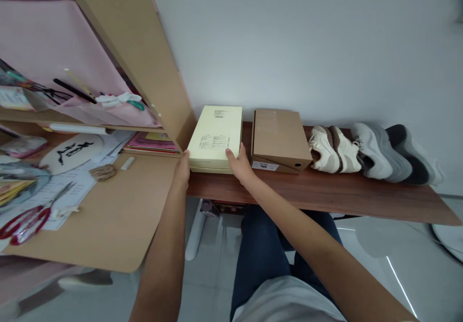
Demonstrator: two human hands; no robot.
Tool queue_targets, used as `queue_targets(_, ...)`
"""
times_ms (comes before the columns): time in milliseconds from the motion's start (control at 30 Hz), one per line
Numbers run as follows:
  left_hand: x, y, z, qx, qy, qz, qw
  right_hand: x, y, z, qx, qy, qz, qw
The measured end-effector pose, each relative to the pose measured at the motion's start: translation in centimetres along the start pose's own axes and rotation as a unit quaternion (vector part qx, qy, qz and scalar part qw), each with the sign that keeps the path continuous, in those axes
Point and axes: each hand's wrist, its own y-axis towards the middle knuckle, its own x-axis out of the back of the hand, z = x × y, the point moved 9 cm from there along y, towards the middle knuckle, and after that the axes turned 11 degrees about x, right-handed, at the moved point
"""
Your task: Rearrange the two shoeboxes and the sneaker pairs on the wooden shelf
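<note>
A pale yellow shoebox (216, 136) with printed labels on its lid lies on a dark wooden bench (325, 194) by the white wall. My left hand (182, 167) presses on its near left corner, fingers curled round the edge. My right hand (239, 164) grips its near right corner, thumb on the lid. Right beside it sits a brown cardboard shoebox (280, 139), closed.
A pair of cream-and-brown sneakers (334, 149) and a pair of grey sneakers (392, 152) stand on the bench to the right. At left a light wooden desk (119, 216) holds papers, red scissors (25, 223), twine and a fan, under a shelf unit.
</note>
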Motion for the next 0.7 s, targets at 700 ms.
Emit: queue_targets(700,1.4,-3.4,-2.1,0.08,-0.133,-0.142,0.978,-0.4,-0.6,-1.1,0.026,0.121,0.009,0.992)
